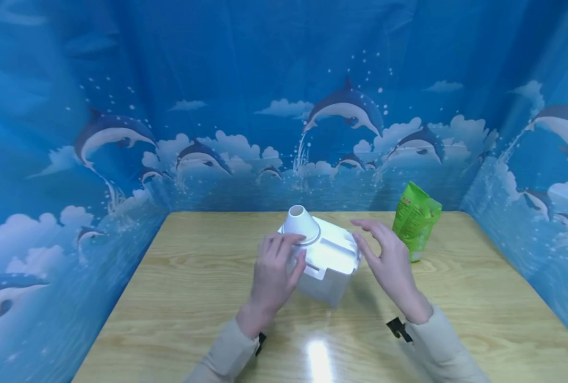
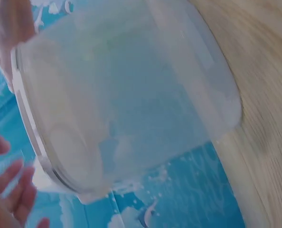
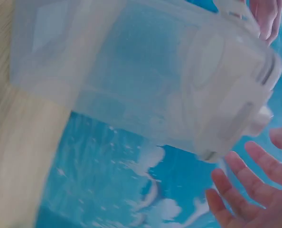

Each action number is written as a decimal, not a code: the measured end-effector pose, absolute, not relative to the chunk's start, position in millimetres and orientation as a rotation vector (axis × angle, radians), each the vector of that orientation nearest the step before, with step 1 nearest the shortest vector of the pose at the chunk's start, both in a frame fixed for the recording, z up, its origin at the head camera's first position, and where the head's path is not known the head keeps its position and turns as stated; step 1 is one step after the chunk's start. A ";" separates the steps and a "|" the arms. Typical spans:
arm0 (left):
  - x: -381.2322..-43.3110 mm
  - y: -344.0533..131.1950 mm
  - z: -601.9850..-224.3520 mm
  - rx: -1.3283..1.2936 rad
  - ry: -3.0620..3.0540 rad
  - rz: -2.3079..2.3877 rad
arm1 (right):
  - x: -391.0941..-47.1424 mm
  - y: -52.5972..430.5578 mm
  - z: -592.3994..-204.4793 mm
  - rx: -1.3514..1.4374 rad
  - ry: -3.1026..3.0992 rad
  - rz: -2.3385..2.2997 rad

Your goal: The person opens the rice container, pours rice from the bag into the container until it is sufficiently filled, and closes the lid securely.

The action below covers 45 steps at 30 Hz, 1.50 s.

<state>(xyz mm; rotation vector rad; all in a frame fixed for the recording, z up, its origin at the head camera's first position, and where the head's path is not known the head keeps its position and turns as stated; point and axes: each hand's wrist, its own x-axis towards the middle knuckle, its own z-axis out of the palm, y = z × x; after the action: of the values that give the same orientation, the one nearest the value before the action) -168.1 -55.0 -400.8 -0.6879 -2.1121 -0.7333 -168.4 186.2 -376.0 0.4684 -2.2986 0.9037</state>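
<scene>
A translucent plastic storage container (image 1: 319, 287) stands on the table under a white lid (image 1: 334, 250). From the lid's far left part rises a white cone-shaped spout (image 1: 299, 221) with an open top. My left hand (image 1: 273, 266) hovers at the lid's near left side, close to the spout, its fingers loosely bent. In the left wrist view those fingers (image 2: 22, 192) grip nothing. By the lid's right edge is my right hand (image 1: 393, 260), thumb and fingers apart. The right wrist view has its fingers (image 3: 255, 185) spread beside the lid; whether the fingertips touch it, I cannot tell.
A green printed bag (image 1: 414, 223) stands upright behind my right hand, to the right of the container. The wooden table (image 1: 192, 276) ends at the back and sides against a blue curtain (image 1: 245, 80) with dolphins.
</scene>
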 end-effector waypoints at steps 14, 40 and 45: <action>-194.3 -81.7 -417.5 -0.553 -2.395 -1.127 | -138.9 168.9 -384.4 0.536 -2.264 0.519; -163.4 -70.0 -415.1 -0.335 -2.446 -1.192 | -169.7 180.1 -386.3 0.626 -2.344 0.677; -155.1 -67.9 -413.9 -0.317 -2.436 -1.150 | -169.4 181.8 -385.5 0.629 -2.379 0.704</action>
<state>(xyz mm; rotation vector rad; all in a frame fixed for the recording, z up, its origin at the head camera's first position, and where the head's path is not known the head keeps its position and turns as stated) -155.1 -67.9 -413.9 -0.3167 -2.4361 -1.1502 -169.4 181.8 -385.5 0.6293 -2.3790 0.7038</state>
